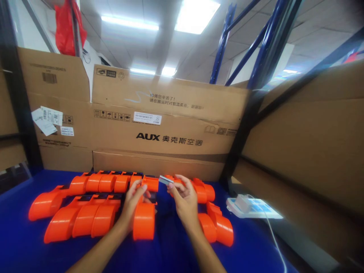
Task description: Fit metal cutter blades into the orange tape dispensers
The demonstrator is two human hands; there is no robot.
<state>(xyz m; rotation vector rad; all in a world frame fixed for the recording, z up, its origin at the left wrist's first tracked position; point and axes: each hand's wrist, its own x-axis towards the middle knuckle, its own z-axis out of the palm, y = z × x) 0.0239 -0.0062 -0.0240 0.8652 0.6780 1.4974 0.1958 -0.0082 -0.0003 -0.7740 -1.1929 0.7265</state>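
My left hand (133,201) is closed around an orange plastic part (150,184) with a squared upper end. A wide orange ring (144,222) shows just below it; whether the two are one piece I cannot tell. My right hand (185,199) pinches a small shiny silver metal piece (165,180) between thumb and fingers, its free end pointing left, close to the orange part but apart from it. Similar orange parts with rounded ends (85,220) lie in two rows left of my hands. More of them (223,229) lie to the right, partly hidden by my right hand.
Blue cloth (170,250) covers the work surface. Behind it stands a printed cardboard panel (165,125), and another cardboard sheet (307,140) closes the right side. A white power strip (264,208) with a plug and cable sits at right, beside a dark rack post (236,151).
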